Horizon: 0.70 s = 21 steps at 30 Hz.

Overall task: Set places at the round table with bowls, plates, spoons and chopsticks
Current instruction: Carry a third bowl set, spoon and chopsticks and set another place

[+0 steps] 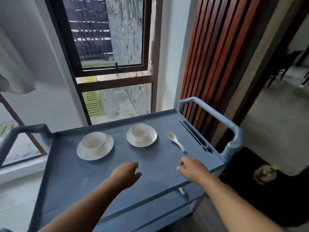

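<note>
Two white bowls sit on white plates on the top shelf of a grey service cart (70, 178). The left bowl (94, 140) stands on its plate (87, 154), and the right bowl (140, 130) stands on its plate (143, 142). A white spoon (175, 142) lies to the right of them. Dark chopsticks (194, 136) lie along the cart's right rim. My left hand (126, 173) hovers over the shelf in front of the right plate, fingers relaxed and empty. My right hand (190, 168) hovers just below the spoon, fingers loosely spread, holding nothing.
The cart has handles at the left (25, 131) and right (234, 138) ends and a lower shelf (150, 213). A window (113, 64) is behind it. A dark low table with a glass jar (265, 174) stands at the right, beside a slatted wooden panel (212, 56).
</note>
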Each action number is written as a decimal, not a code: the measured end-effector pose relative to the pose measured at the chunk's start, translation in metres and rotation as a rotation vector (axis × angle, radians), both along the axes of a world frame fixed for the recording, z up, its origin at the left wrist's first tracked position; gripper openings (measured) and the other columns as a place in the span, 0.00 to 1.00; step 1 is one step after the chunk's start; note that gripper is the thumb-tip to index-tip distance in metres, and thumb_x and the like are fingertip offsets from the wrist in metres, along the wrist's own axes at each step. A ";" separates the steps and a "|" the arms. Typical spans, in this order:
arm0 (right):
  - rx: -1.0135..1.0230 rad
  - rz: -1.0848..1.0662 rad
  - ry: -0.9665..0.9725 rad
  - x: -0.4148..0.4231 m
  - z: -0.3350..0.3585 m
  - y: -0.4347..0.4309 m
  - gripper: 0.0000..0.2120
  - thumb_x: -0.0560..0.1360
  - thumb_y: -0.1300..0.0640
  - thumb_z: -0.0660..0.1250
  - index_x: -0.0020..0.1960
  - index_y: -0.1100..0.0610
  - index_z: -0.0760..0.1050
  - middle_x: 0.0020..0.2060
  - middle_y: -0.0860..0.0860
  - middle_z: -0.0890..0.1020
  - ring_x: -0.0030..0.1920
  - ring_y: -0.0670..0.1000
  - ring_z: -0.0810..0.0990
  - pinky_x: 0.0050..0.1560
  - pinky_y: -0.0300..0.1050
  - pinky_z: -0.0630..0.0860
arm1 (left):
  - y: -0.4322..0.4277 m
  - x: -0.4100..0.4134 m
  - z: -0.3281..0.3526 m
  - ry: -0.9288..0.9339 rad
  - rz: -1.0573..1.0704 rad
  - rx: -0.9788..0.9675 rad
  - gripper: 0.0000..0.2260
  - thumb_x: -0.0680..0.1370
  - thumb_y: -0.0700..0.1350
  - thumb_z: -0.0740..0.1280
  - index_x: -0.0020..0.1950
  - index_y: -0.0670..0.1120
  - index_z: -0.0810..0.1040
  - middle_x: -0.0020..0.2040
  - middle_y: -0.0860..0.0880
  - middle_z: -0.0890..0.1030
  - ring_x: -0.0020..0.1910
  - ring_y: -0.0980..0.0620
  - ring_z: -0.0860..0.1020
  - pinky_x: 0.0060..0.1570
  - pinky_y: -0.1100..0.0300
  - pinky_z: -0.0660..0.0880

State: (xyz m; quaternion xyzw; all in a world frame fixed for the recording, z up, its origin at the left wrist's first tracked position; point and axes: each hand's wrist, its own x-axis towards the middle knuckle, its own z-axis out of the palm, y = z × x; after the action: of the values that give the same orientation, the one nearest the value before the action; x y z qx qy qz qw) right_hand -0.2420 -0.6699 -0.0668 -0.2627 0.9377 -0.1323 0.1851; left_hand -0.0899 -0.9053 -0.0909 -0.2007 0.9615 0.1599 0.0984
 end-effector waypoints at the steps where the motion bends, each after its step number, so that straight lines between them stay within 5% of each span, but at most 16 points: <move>1: -0.003 0.008 0.018 -0.019 -0.004 -0.012 0.14 0.77 0.45 0.62 0.52 0.56 0.73 0.46 0.52 0.80 0.47 0.56 0.79 0.47 0.50 0.76 | -0.012 -0.015 -0.007 0.000 0.024 0.007 0.19 0.80 0.57 0.63 0.65 0.46 0.75 0.63 0.47 0.80 0.61 0.45 0.78 0.58 0.53 0.76; 7: -0.006 -0.032 0.098 -0.117 -0.033 -0.070 0.12 0.77 0.45 0.63 0.52 0.53 0.73 0.45 0.49 0.80 0.45 0.54 0.79 0.43 0.48 0.77 | -0.083 -0.093 -0.044 0.023 0.290 0.118 0.16 0.80 0.56 0.65 0.61 0.46 0.78 0.58 0.47 0.83 0.57 0.45 0.80 0.54 0.51 0.77; 10: 0.008 -0.021 0.118 -0.151 -0.044 -0.087 0.13 0.77 0.44 0.66 0.52 0.53 0.71 0.47 0.49 0.80 0.46 0.54 0.79 0.41 0.47 0.75 | -0.112 -0.116 -0.054 0.094 0.461 0.146 0.15 0.80 0.57 0.63 0.52 0.46 0.77 0.49 0.47 0.84 0.45 0.45 0.79 0.47 0.51 0.77; 13: 0.027 -0.038 0.110 -0.175 -0.054 -0.097 0.15 0.76 0.44 0.68 0.49 0.53 0.68 0.48 0.50 0.79 0.48 0.55 0.79 0.40 0.47 0.72 | -0.128 -0.133 -0.064 0.121 0.602 0.196 0.16 0.80 0.57 0.64 0.56 0.45 0.76 0.46 0.46 0.84 0.41 0.46 0.78 0.42 0.53 0.75; 18: 0.105 -0.037 0.019 -0.198 -0.075 -0.097 0.16 0.76 0.43 0.68 0.44 0.52 0.64 0.48 0.50 0.79 0.50 0.55 0.78 0.41 0.47 0.70 | -0.128 -0.154 -0.073 0.238 0.807 0.560 0.10 0.78 0.48 0.70 0.56 0.46 0.76 0.40 0.44 0.85 0.26 0.52 0.84 0.29 0.57 0.81; 21: 0.113 -0.002 -0.012 -0.204 -0.082 -0.095 0.15 0.76 0.44 0.66 0.41 0.51 0.66 0.42 0.49 0.79 0.45 0.54 0.78 0.40 0.48 0.71 | -0.124 -0.159 -0.078 0.303 0.885 0.611 0.08 0.76 0.42 0.70 0.55 0.46 0.78 0.40 0.45 0.85 0.26 0.52 0.84 0.28 0.59 0.80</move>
State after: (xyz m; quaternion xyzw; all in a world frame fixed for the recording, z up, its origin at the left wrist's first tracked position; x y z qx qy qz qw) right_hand -0.4460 -0.7653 -0.1491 -0.2502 0.9428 -0.0806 0.2051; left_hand -0.2487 -1.0292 -0.1693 -0.5224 0.6990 0.4843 -0.0636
